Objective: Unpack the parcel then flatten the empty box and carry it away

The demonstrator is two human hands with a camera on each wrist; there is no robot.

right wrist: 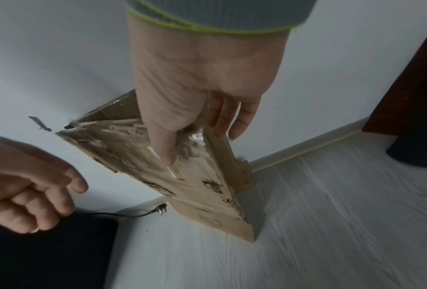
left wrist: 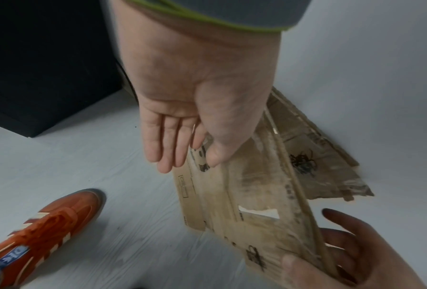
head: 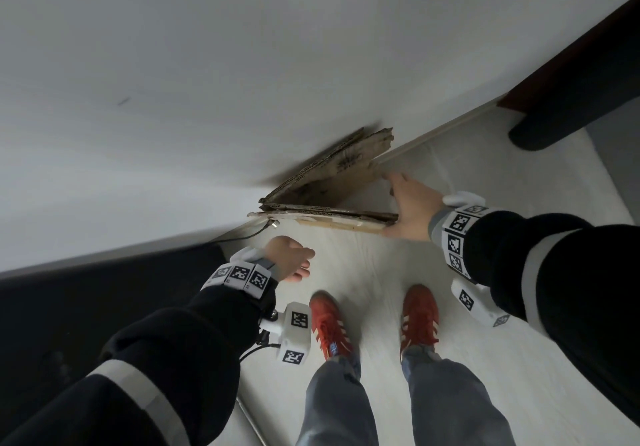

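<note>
Head view shows the flattened cardboard box point(head: 325, 200) standing on edge on the pale floor point(head: 485, 324), leaning against the white wall point(head: 207, 65) by the skirting board point(head: 443, 130). The right hand point(head: 410, 208) holds the box's end farthest from the black cabinet point(head: 86, 307), thumb on one face, fingers behind it. The left hand point(head: 289, 260) hangs free near the box's other end, fingers relaxed, holding nothing. A black plug point(right wrist: 161, 208) lies on the floor beside the box. Red shoes point(head: 332, 324) stand well back from the wall.
</note>
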